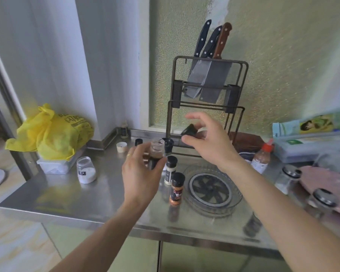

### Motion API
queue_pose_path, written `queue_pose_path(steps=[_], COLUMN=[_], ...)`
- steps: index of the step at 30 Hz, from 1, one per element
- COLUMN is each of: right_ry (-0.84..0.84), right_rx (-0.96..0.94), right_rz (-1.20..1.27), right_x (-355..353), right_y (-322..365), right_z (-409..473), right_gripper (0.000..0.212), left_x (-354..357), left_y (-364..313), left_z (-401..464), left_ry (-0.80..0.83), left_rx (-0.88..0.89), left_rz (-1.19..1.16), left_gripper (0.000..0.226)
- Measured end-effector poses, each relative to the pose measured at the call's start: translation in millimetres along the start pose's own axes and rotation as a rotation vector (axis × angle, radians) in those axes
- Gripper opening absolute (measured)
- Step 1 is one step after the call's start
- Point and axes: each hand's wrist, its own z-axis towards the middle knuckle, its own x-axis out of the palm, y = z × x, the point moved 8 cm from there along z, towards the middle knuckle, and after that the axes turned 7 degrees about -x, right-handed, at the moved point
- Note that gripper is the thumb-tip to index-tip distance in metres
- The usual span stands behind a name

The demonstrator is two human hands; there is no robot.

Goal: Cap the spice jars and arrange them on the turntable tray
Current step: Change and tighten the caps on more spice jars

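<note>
Above the steel table [71, 195], the left hand [140, 173] grips an open jar [157, 152] of dark spice upright by its lower body, while the right hand [208, 142] pinches a black cap [188, 129] between thumb and fingers, tilted and a little to the right of the jar's mouth. To cap it well, I would level the cap, bring it straight down onto the threads, and turn it with the right hand while the left keeps the jar from spinning; starting it askew risks cross-threading. Just below stand a capped white jar [170, 170] and a capped orange jar [177, 189], both beside the clear turntable tray [210, 208], which holds no jars yet. Writing is sparse: the orange jar has a dark label with characters too blurred to read, and the yellow bag [51, 134] at the left shows dark printed characters, also unclear.
</note>
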Motion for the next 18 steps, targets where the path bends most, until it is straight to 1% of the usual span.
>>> queue_pose_path(steps=[1,3,5,7,10,11,14,15,18], right_ry=[0.021,0.054,0.079,0.097,0.125,0.159,0.327,0.374,0.454], right_rx=[-0.004,0.003,0.004,-0.002,0.029,0.026,-0.014,-0.019,-0.006], right_rz=[0.111,0.253,0.27,0.243,0.277,0.276,0.233,0.224,0.208], right_x=[3,7,9,10,7,7,13,16,20], right_y=[9,21,24,24,21,21,27,28,28], right_z=[-3,-8,-12,-15,-18,-18,-19,-21,-23], right_gripper=[0.04,0.03,0.027,0.029,0.034,0.036,0.043,0.043,0.039], left_x=[2,5,7,6,6,8,16,19,24], left_y=[-5,-12,-14,-12,-9,-8,-1,2,7], left_z=[-6,-15,-21,-24,-27,-29,-32,-33,-40], left_ry=[0.034,0.094,0.118,0.132,0.192,0.243,0.452,0.514,0.647], left_rx=[-0.012,-0.033,-0.04,-0.053,-0.069,-0.085,-0.203,-0.243,-0.385], left_rz=[-0.044,-0.137,-0.179,-0.211,-0.265,-0.319,-0.599,-0.666,-0.882], left_gripper=[0.045,0.047,0.043,0.04,0.035,0.033,0.019,0.018,0.034])
